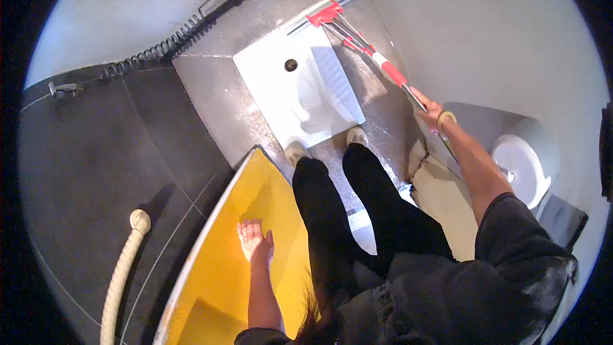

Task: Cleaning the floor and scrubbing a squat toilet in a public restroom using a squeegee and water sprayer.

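Note:
My right hand (431,112) grips the metal pole of a sponge mop with a red head bracket (325,13). The mop's long, flat head lies across the far edge of a white squat toilet pan (311,91) set in the floor, with a round dark drain hole. My left hand (255,240) holds nothing; its fingers are extended over a yellow door panel (282,211), and whether it touches the panel I cannot tell. Both my shoes stand at the near edge of the pan.
A coiled black hose (158,50) runs along the far wall at left. A cream grab rail (119,268) stands out from the dark tiled wall (96,153). At right are a toilet paper dispenser (519,167) and a pale beige surface (443,201) by the wall.

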Available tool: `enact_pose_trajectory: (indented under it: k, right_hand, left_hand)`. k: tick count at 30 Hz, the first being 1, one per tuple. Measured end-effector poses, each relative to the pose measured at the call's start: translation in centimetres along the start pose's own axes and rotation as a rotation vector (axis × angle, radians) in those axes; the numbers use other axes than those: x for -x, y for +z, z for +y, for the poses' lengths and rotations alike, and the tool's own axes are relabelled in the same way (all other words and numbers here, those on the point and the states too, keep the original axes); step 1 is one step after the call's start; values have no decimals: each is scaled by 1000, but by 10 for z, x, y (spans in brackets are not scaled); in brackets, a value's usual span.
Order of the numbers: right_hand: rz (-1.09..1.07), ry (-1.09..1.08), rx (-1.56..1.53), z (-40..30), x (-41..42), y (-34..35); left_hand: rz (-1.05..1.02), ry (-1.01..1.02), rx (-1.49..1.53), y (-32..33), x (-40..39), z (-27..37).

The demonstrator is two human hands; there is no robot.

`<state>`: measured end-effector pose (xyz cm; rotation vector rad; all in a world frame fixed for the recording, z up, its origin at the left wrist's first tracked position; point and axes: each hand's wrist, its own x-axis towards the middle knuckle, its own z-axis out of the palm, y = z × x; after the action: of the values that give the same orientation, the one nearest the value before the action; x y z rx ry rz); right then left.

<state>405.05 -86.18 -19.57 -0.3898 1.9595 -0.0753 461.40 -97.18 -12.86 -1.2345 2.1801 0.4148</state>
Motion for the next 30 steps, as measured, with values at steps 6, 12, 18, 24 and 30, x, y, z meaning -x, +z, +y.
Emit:
enact_pose_trajectory:
  k: [6,12,18,24,30]
  right_hand:
    - [60,34,-13,116,81,74]
    - [181,-104,-41,231,150,171]
    - [11,221,-243,257,256,217]
    - [-114,153,-350,262,320,209]
    - [49,67,-336,294,340,247]
  left_hand:
    - [21,35,-1,3,7,-3]
    - [72,-15,-142,23,6,1]
    - [250,36,-191,38,11,-24]
    - [323,-51,-13,69,22,-28]
    - [202,76,388,172,56,63]
